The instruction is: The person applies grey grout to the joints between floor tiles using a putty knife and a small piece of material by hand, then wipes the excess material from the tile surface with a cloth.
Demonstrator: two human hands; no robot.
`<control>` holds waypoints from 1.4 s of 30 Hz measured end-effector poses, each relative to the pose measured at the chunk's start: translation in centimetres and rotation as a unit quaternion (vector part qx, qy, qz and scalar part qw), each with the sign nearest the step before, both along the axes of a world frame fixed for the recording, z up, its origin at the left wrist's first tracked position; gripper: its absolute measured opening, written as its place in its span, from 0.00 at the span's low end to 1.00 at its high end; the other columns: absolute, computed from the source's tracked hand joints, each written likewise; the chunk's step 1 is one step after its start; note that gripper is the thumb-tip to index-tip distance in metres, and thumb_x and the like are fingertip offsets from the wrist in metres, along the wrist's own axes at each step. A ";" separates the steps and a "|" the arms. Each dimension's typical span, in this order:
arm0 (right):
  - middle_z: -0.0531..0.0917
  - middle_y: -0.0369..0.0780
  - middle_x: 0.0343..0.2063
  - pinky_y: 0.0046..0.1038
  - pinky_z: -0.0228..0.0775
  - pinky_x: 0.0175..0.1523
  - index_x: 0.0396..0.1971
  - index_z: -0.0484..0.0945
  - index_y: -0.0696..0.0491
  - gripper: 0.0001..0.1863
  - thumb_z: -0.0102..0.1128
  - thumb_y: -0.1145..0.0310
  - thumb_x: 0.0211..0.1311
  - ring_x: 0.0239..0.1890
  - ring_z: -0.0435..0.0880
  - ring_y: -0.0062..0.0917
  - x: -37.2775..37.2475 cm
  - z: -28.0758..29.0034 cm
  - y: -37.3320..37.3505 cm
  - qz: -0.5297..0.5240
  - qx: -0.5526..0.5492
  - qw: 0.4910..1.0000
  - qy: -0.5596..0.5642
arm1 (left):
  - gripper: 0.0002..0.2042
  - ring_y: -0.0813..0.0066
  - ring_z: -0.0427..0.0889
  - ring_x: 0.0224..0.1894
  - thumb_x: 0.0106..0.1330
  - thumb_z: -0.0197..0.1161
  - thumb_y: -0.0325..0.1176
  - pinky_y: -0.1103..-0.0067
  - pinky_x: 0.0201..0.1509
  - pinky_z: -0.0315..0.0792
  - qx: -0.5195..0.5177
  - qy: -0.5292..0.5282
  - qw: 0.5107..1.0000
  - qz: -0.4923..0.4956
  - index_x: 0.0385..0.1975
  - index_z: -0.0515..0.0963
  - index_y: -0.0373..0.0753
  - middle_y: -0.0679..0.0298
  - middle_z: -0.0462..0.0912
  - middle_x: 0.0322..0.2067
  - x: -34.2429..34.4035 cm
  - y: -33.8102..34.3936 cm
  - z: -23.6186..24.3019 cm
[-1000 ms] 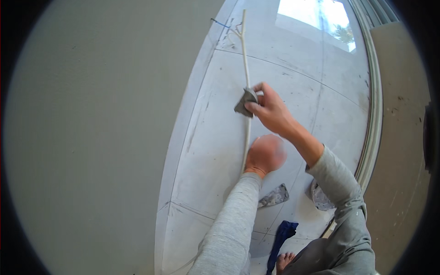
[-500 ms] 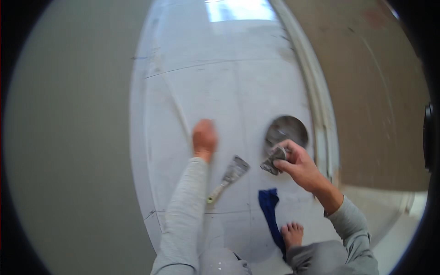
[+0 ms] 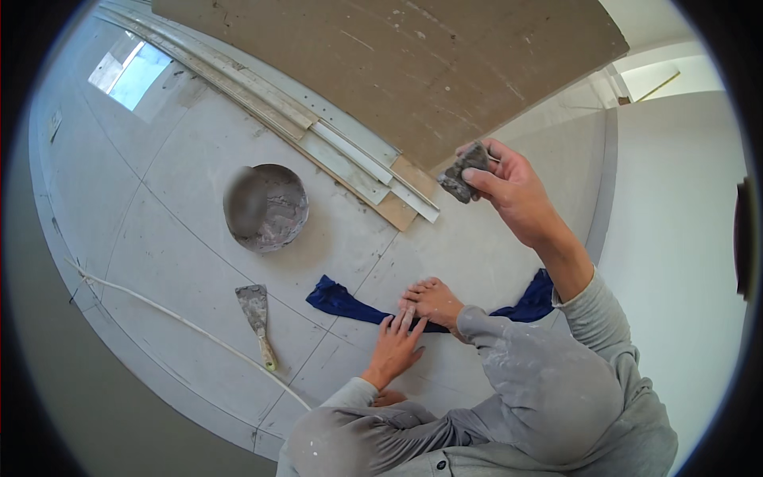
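Note:
My right hand [image 3: 517,184] is raised, thumb and fingers closed on a small grey, mortar-smeared piece [image 3: 463,172]; its exact kind does not show. Low down, my left hand [image 3: 395,350] is open with fingers apart, its fingertips at the blue cloth [image 3: 342,300] and close to my bare foot [image 3: 430,302]. The cloth lies stretched out on the floor under that foot. A putty knife [image 3: 256,324] with a grey-crusted blade rests on the tiles left of the left hand. Beyond it stands a round bowl [image 3: 288,191] smeared inside with grey mortar.
Long trim strips [image 3: 278,111] lie along a large brown board [image 3: 397,63] at the far side. A thin white cable [image 3: 191,324] runs over the tiled floor [image 3: 183,246] near the grey wall [image 3: 95,397] at left. A white wall [image 3: 668,215] rises at right.
My view has swung to the right. The right hand has gone from beside the bowl to up and away, still holding the grey piece. The left hand has come down to the cloth and foot.

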State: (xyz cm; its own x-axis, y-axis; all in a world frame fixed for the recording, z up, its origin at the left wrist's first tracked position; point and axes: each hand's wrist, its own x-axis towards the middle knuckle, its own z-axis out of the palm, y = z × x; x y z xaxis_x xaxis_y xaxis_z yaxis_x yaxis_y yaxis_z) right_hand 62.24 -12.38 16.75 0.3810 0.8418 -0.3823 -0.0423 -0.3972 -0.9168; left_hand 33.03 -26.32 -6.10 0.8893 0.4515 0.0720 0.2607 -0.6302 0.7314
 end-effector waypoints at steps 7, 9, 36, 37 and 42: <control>0.86 0.33 0.39 0.20 0.69 0.43 0.53 0.77 0.55 0.14 0.61 0.73 0.69 0.38 0.79 0.13 0.8 0.5 -3.4 -0.054 -0.024 0.998 -0.012 | 0.20 0.59 0.72 0.54 0.57 0.72 0.39 0.61 0.59 0.61 0.014 0.072 0.997 0.021 0.47 0.76 0.41 0.58 0.75 0.44 0.1 -2.9 -4.2; 0.86 0.33 0.38 0.20 0.69 0.43 0.53 0.77 0.56 0.14 0.61 0.73 0.69 0.38 0.79 0.13 0.9 0.6 -3.9 -0.056 -0.030 0.998 -0.016 | 0.16 0.59 0.73 0.51 0.59 0.71 0.37 0.61 0.56 0.62 -0.041 0.057 0.997 0.042 0.43 0.75 0.40 0.58 0.75 0.40 0.2 -1.8 -4.0; 0.82 0.37 0.36 0.29 0.74 0.51 0.49 0.76 0.55 0.14 0.65 0.72 0.67 0.40 0.82 0.25 4.1 6.8 -22.0 -0.076 -0.012 0.993 0.094 | 0.10 0.50 0.73 0.42 0.70 0.61 0.32 0.61 0.49 0.66 -0.229 -0.039 0.888 0.396 0.40 0.72 0.31 0.50 0.75 0.37 2.8 1.2 -2.3; 0.80 0.36 0.34 0.29 0.73 0.50 0.48 0.76 0.55 0.13 0.65 0.72 0.66 0.38 0.80 0.25 3.2 4.4 -23.9 -0.135 -0.031 0.985 0.103 | 0.10 0.56 0.74 0.41 0.72 0.60 0.33 0.64 0.49 0.68 -0.285 -0.025 0.874 0.394 0.40 0.72 0.31 0.52 0.76 0.37 2.8 1.2 -2.2; 0.80 0.39 0.43 0.31 0.74 0.51 0.53 0.73 0.54 0.15 0.58 0.76 0.67 0.46 0.80 0.27 2.5 -7.5 -33.1 -0.340 -0.048 0.916 0.206 | 0.08 0.75 0.76 0.43 0.76 0.59 0.37 0.77 0.48 0.71 -0.683 -0.141 0.617 0.365 0.45 0.75 0.41 0.67 0.78 0.40 9.3 0.9 -2.9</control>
State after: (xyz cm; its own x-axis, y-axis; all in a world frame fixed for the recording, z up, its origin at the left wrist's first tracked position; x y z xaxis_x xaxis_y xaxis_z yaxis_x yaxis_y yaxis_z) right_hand 64.73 -45.50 9.29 0.6108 0.4182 -0.6723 -0.6453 -0.2291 -0.7288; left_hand 42.31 -25.44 -9.04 0.4527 0.5352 -0.7132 -0.1492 0.8340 0.5311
